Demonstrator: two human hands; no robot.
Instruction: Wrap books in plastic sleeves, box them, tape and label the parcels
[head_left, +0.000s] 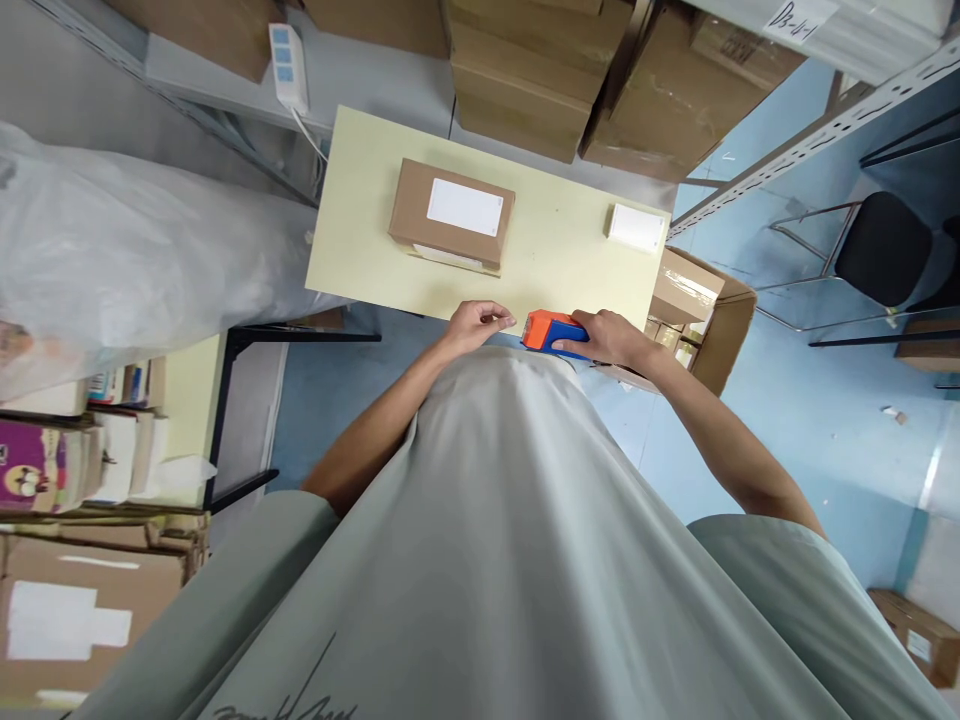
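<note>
My right hand (609,337) is closed around an orange and blue tape dispenser (551,331), held at the near edge of the pale yellow table (559,270), in front of my shirt. My left hand (477,326) is just left of the dispenser, apart from it. Its thumb and fingertips are drawn together in a pinch; whatever may be between them is too small to make out. Beyond my left hand, a brown cardboard box (410,207) lies on the table with a white label (465,206) on top and another white strip on its near side.
A small white stack (636,228) sits at the table's right end. Beside that end stands an open carton (731,335) with boxes inside. Large cartons (525,80) and a power strip (289,68) line the back shelf. A big plastic-wrapped bundle (150,230) is on the left.
</note>
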